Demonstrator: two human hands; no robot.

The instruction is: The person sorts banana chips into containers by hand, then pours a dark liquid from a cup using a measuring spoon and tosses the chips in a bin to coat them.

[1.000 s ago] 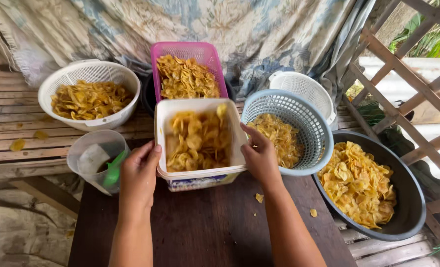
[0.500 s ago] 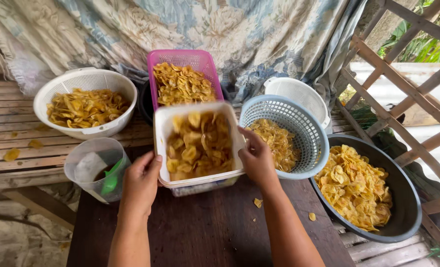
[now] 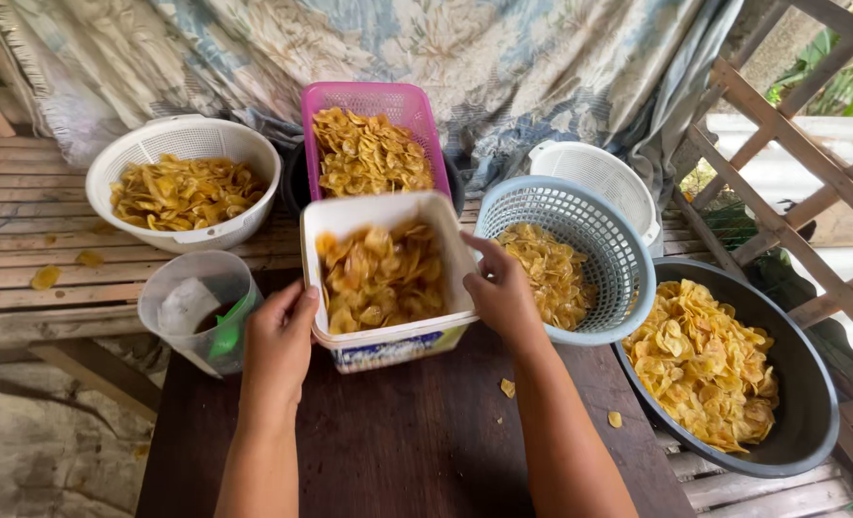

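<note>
Both hands (image 3: 278,347) (image 3: 503,295) apparently grip the chip tub (image 3: 385,336) between them.

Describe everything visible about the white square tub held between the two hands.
The white square tub looks like plastic, with rounded corners, a rolled rim and a printed label band low on its front. It is open, lidless, and partly filled with yellow chips. It is tipped toward the camera at the far edge of the dark wooden table. The left hand grips its left side, the right hand its right.
</note>
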